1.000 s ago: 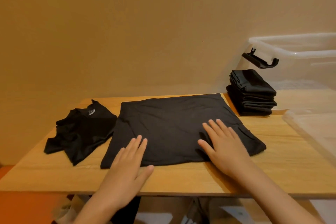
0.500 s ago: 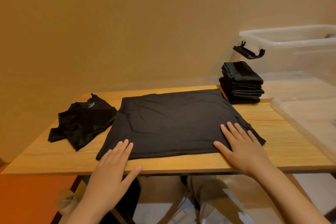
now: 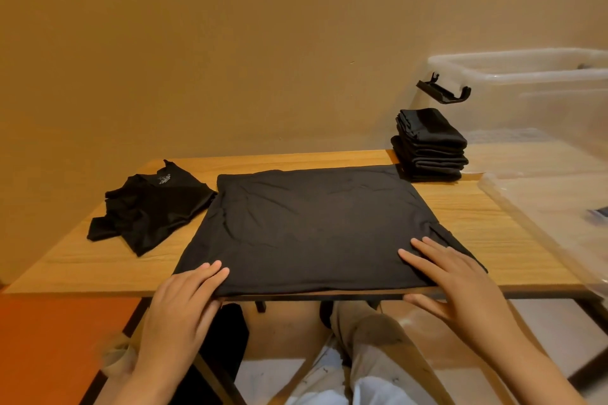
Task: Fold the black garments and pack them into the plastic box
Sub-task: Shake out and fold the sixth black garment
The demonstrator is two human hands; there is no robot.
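Observation:
A large black garment (image 3: 316, 227) lies flat across the middle of the wooden table (image 3: 493, 233), its near hem at the table's front edge. My left hand (image 3: 184, 302) holds the near-left corner, fingers on top and thumb hidden beneath the cloth. Over at the near-right corner my right hand (image 3: 460, 286) pinches the hem, fingers flat above and thumb below the edge. A crumpled black shirt (image 3: 151, 207) sits at the left. At the back right stands a stack of folded black garments (image 3: 429, 148). The clear plastic box (image 3: 526, 76) is behind that stack.
A black latch clip (image 3: 444, 92) juts from the box's left end. A clear plastic lid (image 3: 552, 217) lies along the table's right side. A plain wall rises right behind the table. My knees are under the front edge, with orange floor at the lower left.
Both hands have slid back across the garment from its middle to its near hem, spreading apart to the two corners. The thumbs have gone under the edge.

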